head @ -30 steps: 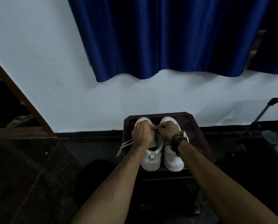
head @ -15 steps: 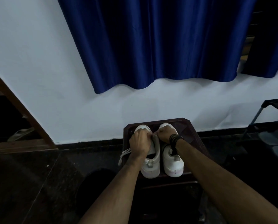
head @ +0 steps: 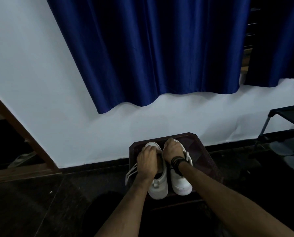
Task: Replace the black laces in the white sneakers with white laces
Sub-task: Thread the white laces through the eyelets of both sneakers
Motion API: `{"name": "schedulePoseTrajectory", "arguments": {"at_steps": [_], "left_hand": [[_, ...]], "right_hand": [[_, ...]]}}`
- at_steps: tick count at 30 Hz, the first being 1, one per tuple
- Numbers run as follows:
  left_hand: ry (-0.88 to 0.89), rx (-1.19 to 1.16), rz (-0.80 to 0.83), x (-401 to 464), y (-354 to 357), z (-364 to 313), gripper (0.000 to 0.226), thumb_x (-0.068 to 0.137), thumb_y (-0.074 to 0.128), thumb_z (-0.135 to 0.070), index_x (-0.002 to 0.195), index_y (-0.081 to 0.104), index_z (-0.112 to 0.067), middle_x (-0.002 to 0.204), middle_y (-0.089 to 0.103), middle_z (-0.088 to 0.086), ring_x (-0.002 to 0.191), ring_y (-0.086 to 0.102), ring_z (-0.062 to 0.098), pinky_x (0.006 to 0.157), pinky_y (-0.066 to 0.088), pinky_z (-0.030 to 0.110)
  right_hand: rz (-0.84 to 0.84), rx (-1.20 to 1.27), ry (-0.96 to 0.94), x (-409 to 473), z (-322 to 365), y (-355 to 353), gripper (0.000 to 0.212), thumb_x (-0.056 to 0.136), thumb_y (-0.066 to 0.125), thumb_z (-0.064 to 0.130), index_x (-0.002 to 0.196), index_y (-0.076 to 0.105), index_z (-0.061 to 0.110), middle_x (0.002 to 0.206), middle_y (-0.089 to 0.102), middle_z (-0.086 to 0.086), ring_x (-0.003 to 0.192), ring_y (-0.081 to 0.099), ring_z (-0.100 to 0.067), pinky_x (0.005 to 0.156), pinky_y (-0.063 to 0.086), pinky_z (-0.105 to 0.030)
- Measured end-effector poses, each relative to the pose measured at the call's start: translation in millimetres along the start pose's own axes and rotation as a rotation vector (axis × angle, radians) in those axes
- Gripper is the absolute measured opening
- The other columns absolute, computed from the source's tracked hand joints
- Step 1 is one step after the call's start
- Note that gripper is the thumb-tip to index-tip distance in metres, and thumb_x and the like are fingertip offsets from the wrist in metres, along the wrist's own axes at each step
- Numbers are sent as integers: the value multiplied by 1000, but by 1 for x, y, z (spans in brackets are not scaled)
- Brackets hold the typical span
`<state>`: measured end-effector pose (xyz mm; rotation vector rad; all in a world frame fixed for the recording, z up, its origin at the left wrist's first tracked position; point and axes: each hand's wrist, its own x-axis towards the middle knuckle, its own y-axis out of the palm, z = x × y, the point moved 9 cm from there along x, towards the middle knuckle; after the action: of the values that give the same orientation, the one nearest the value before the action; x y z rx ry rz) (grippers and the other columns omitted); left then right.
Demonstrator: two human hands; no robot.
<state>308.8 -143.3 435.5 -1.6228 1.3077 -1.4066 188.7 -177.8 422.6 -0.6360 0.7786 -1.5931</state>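
Two white sneakers stand side by side on a dark stool [head: 206, 151], heels towards me. My left hand [head: 147, 162] lies over the left sneaker [head: 158, 189], fingers curled over its far part. My right hand [head: 172, 151] is curled over the top of the right sneaker [head: 181, 183]; black bands circle that wrist. A white lace [head: 131, 173] hangs in loops off the left sneaker's left side, and white lace strands [head: 188, 156] show beside my right wrist. What the fingers grip is hidden. No black lace is visible.
A white wall with a dark blue curtain [head: 151, 48] rises behind the stool. A wooden door frame [head: 23, 134] slants at the left. A dark metal rack [head: 286, 120] with grey shoes stands at the right. The floor is dark stone.
Both hands have moved apart: the left now sits over the left sneaker's far end and the right over the right sneaker. The camera has tilted and shifted.
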Motion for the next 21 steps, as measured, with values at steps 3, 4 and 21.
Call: {"name": "schedulePoseTrajectory", "arguments": {"at_steps": [3, 4, 21], "left_hand": [[40, 38, -23, -3, 3, -1, 15, 67, 80, -12, 66, 66, -19, 73, 65, -1, 69, 62, 24, 58, 53, 33], [57, 52, -39, -4, 1, -2, 14, 68, 79, -14, 66, 66, -20, 73, 65, -1, 70, 62, 24, 58, 53, 33], [-39, 163, -130, -6, -7, 9, 21, 81, 71, -36, 73, 70, -16, 77, 68, 2, 80, 62, 26, 71, 47, 39]], "right_hand": [[-38, 18, 22, 0, -5, -6, 30, 96, 44, 20, 116, 59, 4, 121, 64, -14, 115, 60, -31, 88, 47, -32], [-40, 29, 38, 0, -7, -7, 30, 96, 43, 19, 117, 59, 3, 122, 64, -15, 116, 60, -31, 89, 47, -31], [-185, 499, 25, 27, -4, -102, 19, 86, 45, 5, 92, 60, 15, 101, 66, -14, 93, 65, -32, 89, 54, -41]]}}
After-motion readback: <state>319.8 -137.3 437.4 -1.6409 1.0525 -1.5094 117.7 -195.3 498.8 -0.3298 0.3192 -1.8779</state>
